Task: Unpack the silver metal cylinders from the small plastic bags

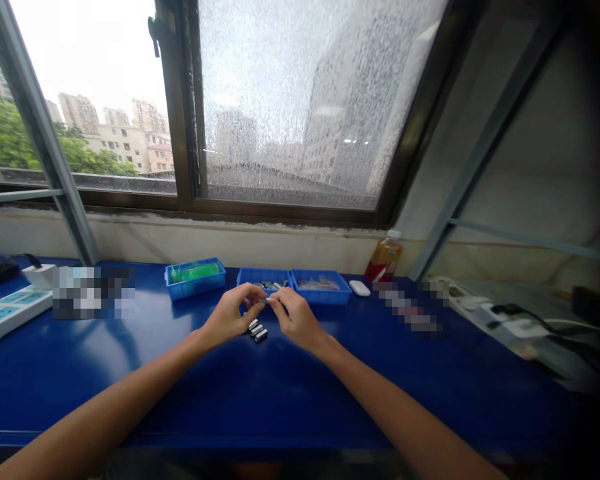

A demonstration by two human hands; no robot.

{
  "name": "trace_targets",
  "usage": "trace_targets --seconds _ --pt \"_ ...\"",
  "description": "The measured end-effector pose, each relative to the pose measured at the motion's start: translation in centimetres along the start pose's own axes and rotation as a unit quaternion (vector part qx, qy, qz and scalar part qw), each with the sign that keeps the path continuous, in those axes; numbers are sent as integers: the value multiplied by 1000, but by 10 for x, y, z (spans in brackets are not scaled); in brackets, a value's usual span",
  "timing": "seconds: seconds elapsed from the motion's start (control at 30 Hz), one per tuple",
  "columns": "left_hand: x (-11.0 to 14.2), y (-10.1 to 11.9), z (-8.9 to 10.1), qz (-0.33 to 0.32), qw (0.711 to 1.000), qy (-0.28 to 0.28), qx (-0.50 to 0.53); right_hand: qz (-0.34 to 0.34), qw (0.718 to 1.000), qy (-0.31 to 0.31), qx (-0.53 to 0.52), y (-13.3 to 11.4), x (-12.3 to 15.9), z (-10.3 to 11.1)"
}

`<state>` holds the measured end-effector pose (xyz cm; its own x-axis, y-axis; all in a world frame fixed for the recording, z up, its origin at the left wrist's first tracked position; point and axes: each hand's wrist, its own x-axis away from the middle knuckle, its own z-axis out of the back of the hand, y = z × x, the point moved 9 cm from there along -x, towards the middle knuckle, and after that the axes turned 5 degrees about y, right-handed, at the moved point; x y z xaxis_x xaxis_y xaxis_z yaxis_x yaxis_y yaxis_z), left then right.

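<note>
While holding up a small pale piece: raised above the blue tabletop, probably so fingertips can reach it from both sides; too small and blurred to name further.

Left hand: thumb and forefinger pinching the small pale piece from its left, remaining fingers curled, likely steadying it.

Right hand: thumb and fingers drawn together at the other end, pinching there too, probably for fine control; exact contact hard to tell.

Forearms: angled inward from both sides, apparently to bring the fingertips together in front of the body.

Short metallic cylinders: lying side by side on the tabletop, just below the fingertips, three or so in view; seemingly grouped for easy reach.

Middle blue tray: just beyond the hands, holding loose small parts, front partly hidden by fingers.

Right blue tray: beside the middle one, with thin pieces inside; low walls probably stopping them from scattering.

Left blue tray: set apart, tilted to the others, holding green plastic.

White rounded case and drink bottle: right of the trays, away from the fingers, presumably less likely to be knocked there.
</note>
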<state>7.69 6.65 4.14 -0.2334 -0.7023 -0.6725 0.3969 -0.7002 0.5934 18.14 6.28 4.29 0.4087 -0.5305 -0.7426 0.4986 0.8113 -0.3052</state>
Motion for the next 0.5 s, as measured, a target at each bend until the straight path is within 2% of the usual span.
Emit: trace_targets --seconds 0.17,0.33,0.5 --pt "0 -8 1 32 998 21 -43 -23 1000 17 -5 1 1 3" --pt "3 -20 -4 83 995 3 -59 23 998 -10 51 -9 2 -1" --pt "3 -9 -5 40 995 -7 -92 16 998 0 68 -7 1 1"
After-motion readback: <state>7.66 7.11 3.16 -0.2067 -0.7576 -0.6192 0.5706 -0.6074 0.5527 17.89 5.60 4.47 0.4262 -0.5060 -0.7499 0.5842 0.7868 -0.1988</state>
